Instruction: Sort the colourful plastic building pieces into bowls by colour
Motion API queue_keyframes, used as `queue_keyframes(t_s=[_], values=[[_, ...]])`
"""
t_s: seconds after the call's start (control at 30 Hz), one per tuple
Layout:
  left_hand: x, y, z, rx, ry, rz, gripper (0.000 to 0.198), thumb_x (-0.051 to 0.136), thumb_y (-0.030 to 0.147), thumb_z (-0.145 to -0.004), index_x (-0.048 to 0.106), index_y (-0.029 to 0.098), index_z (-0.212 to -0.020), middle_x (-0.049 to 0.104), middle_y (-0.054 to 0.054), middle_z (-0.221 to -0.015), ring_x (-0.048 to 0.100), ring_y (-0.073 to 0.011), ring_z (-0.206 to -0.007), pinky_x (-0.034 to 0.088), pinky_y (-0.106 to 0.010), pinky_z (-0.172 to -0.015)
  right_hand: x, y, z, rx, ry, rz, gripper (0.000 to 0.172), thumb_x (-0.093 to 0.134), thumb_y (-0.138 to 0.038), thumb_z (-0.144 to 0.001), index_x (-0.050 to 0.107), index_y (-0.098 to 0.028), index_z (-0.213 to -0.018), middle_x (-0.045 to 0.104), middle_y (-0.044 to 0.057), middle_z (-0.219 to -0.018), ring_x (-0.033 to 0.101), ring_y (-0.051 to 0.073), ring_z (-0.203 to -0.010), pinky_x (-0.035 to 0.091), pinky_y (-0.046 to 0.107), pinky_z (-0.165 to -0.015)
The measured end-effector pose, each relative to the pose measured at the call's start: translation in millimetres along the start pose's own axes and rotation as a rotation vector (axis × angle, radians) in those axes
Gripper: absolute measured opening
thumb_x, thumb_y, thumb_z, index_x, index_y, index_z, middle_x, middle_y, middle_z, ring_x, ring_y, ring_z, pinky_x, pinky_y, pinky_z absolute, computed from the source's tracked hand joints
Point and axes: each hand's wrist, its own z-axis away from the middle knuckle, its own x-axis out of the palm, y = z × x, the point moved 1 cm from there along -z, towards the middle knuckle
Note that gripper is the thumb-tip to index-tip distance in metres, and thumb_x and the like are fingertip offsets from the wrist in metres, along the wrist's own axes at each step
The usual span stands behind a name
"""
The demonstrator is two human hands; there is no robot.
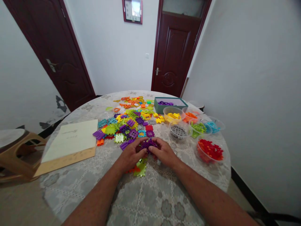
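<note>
Purple plastic pieces (148, 143) are between my two hands, near the middle of the round table. My left hand (133, 155) has its fingers and thumb closed on their left side. On the right side, my right hand (164, 152) grips them with thumb and fingers. How many purple pieces there are cannot be made out. Just below my left hand lies a light green square piece (140, 169) with orange bits beside it. A mixed pile of colourful square pieces (127, 124) spreads out beyond my hands.
Clear bowls stand on the right, with red pieces (210, 150), grey pieces (178, 131), yellow, orange, green and blue ones. Behind them is a green box (160, 109) with purple pieces. An open book (72, 138) lies at the left, near a wooden stool (21, 147).
</note>
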Motion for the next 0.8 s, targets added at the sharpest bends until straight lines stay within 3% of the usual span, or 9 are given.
queue_keyframes(t_s=[0.1,0.27,0.4,0.5,0.57,0.7,0.8], values=[[-1.3,1,2,0.007,0.010,-0.017,0.052,0.066,0.033,-0.091,0.058,0.023,-0.142,0.072,-0.009,-0.121,0.072,-0.0207,-0.091,0.060,-0.035,-0.083,1,-1,1,-0.010,-0.050,-0.030,0.033,0.069,-0.034,-0.084,0.061,-0.021,-0.113,0.061,-0.004,-0.078,0.055,0.012,-0.058,0.047,0.024,-0.053],[-1.7,7,4,0.032,0.000,-0.066,0.052,0.067,0.037,-0.091,0.060,0.023,-0.140,0.073,-0.006,-0.110,0.070,-0.0194,-0.088,0.058,-0.032,-0.079,-4,-4,-1,0.076,-0.047,0.079,0.015,0.062,-0.025,-0.081,0.061,-0.020,-0.096,0.058,-0.005,-0.067,0.053,0.012,-0.055,0.043,0.023,-0.051],[-8.5,10,2,0.040,0.205,-0.146,0.041,0.065,0.043,-0.093,0.068,0.020,-0.126,0.072,-0.003,-0.091,0.067,-0.0177,-0.076,0.055,-0.029,-0.069,-9,-24,-1,0.159,-0.121,0.159,0.013,0.058,-0.020,-0.079,0.059,-0.020,-0.092,0.059,-0.005,-0.065,0.054,0.012,-0.053,0.043,0.022,-0.048],[-14.7,12,1,0.082,0.379,-0.314,0.029,0.061,0.041,-0.095,0.073,0.020,-0.111,0.074,-0.003,-0.087,0.068,-0.0183,-0.076,0.054,-0.030,-0.073,-14,-51,3,0.182,-0.246,0.298,0.012,0.057,-0.017,-0.079,0.058,-0.020,-0.091,0.058,-0.005,-0.063,0.054,0.011,-0.051,0.041,0.020,-0.046],[-17.3,11,1,0.122,0.432,-0.392,0.025,0.058,0.039,-0.097,0.074,0.021,-0.105,0.076,-0.002,-0.089,0.071,-0.0186,-0.079,0.055,-0.031,-0.077,-19,-71,4,0.222,-0.368,0.369,0.013,0.058,-0.018,-0.081,0.058,-0.021,-0.094,0.060,-0.006,-0.065,0.055,0.010,-0.050,0.041,0.019,-0.046],[-19.2,7,1,0.203,0.456,-0.486,0.022,0.056,0.033,-0.097,0.074,0.022,-0.102,0.079,-0.002,-0.092,0.073,-0.0192,-0.083,0.056,-0.030,-0.079,-46,-98,-15,0.378,-0.547,0.384,0.015,0.062,-0.021,-0.083,0.060,-0.020,-0.097,0.062,-0.005,-0.068,0.056,0.008,-0.049,0.044,0.017,-0.047],[-19.3,3,0,0.258,0.467,-0.544,0.021,0.055,0.030,-0.097,0.074,0.022,-0.100,0.079,-0.003,-0.092,0.074,-0.0194,-0.083,0.057,-0.030,-0.079,-88,-105,-57,0.454,-0.436,0.378,0.015,0.067,-0.022,-0.083,0.062,-0.019,-0.097,0.062,-0.005,-0.065,0.055,0.008,-0.048,0.043,0.015,-0.045]])
